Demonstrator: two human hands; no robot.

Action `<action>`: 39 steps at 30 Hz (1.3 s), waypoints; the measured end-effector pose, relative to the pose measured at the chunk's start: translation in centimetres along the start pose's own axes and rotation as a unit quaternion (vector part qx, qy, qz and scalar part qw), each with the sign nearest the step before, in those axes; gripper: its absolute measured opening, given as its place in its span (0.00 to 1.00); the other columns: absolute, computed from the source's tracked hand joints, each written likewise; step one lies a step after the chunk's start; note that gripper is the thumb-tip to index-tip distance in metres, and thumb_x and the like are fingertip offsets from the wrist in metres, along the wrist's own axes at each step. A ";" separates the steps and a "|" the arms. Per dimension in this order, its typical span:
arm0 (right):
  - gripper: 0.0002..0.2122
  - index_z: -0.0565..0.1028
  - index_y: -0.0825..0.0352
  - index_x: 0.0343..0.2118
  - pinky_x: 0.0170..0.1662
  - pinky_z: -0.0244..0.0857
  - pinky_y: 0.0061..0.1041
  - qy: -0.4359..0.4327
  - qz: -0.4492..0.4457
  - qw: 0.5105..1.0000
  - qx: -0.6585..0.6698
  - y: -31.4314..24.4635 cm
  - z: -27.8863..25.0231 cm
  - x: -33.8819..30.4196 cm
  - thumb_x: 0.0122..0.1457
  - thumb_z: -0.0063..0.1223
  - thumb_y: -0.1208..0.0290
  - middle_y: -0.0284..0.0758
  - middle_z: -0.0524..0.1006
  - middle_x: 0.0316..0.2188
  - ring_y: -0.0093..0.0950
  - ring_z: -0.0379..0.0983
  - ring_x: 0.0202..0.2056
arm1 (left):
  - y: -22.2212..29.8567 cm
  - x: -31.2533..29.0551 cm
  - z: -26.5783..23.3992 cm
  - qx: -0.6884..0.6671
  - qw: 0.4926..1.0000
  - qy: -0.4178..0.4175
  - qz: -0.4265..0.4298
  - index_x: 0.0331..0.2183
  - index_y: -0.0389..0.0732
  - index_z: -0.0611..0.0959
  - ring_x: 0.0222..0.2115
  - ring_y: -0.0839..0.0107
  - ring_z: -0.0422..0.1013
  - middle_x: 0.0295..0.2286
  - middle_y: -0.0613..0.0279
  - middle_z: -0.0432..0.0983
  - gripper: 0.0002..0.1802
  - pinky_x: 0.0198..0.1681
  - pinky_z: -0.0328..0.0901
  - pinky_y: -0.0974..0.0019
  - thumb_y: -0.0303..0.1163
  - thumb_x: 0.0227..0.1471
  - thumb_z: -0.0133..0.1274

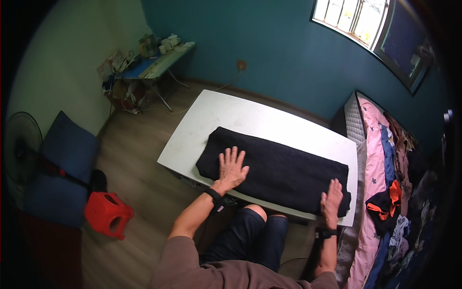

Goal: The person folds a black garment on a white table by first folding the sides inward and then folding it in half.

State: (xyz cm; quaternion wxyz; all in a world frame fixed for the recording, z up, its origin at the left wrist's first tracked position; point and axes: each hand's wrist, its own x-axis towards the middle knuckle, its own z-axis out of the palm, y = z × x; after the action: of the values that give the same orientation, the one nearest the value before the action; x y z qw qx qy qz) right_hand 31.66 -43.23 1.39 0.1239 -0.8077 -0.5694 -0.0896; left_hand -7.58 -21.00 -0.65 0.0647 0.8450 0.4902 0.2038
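A black cloth (284,168), folded into a long flat strip, lies slantwise across the white table (269,118) in front of me. My left hand (233,167) rests palm down near the cloth's left end, its fingers stretched out and the thumb apart. On the right end lies my right hand (332,200), flat, with straight fingers close to the cloth's edge. Neither hand grips anything. What kind of cloth piece it is, I cannot make out. Dark bands circle both wrists.
To the right, a bed with pink bedding (373,164) carries heaped clothes (402,207), some black and orange. A red plastic stool (109,215), a blue cushion (67,159) and a fan (21,147) are at left. A small cluttered table (156,67) stands at the far left.
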 end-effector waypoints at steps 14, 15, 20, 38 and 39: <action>0.31 0.58 0.65 0.66 0.69 0.36 0.46 -0.088 -0.166 0.980 0.065 -13.4 5.1 12.0 0.63 0.47 0.54 0.40 0.55 0.68 0.39 0.46 0.70 | 1.9 8.4 2.0 0.023 0.995 -0.085 0.049 0.66 0.50 0.60 0.68 0.49 0.41 0.67 0.50 0.47 0.40 0.68 0.31 0.38 0.57 0.57 0.45; 0.31 0.58 0.64 0.66 0.70 0.35 0.45 -0.085 -0.139 0.985 0.058 -11.4 4.4 11.8 0.63 0.47 0.54 0.40 0.55 0.69 0.38 0.45 0.70 | 0.7 8.6 1.8 0.025 0.996 -0.082 0.030 0.66 0.50 0.59 0.68 0.49 0.40 0.67 0.49 0.46 0.41 0.68 0.31 0.39 0.58 0.57 0.45; 0.32 0.55 0.64 0.68 0.70 0.34 0.44 -0.113 -0.013 0.993 0.010 0.0 2.7 9.6 0.64 0.46 0.56 0.39 0.53 0.69 0.37 0.43 0.70 | -6.0 7.4 0.7 0.053 0.996 -0.071 -0.006 0.67 0.53 0.56 0.68 0.50 0.37 0.67 0.48 0.42 0.44 0.68 0.30 0.40 0.63 0.57 0.45; 0.32 0.50 0.69 0.68 0.68 0.42 0.46 -0.077 0.068 0.994 -0.040 8.6 3.0 6.7 0.64 0.45 0.62 0.50 0.49 0.68 0.47 0.44 0.69 | -7.0 7.1 1.2 0.052 0.998 0.010 -0.026 0.65 0.52 0.59 0.67 0.48 0.40 0.66 0.49 0.46 0.44 0.67 0.34 0.37 0.62 0.55 0.48; 0.33 0.51 0.71 0.67 0.68 0.42 0.45 -0.050 -0.006 0.997 -0.065 6.7 2.2 7.6 0.62 0.48 0.66 0.51 0.50 0.68 0.49 0.45 0.68 | -7.1 7.1 1.1 0.052 0.998 0.009 -0.027 0.65 0.52 0.59 0.67 0.48 0.40 0.66 0.49 0.46 0.44 0.67 0.34 0.37 0.62 0.55 0.48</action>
State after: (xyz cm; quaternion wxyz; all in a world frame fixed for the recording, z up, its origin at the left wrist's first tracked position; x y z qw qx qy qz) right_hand 40.52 -37.85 0.77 0.0422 -0.8140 -0.5728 -0.0869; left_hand -9.75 -11.22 -1.86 0.0219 0.8320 0.5230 0.1834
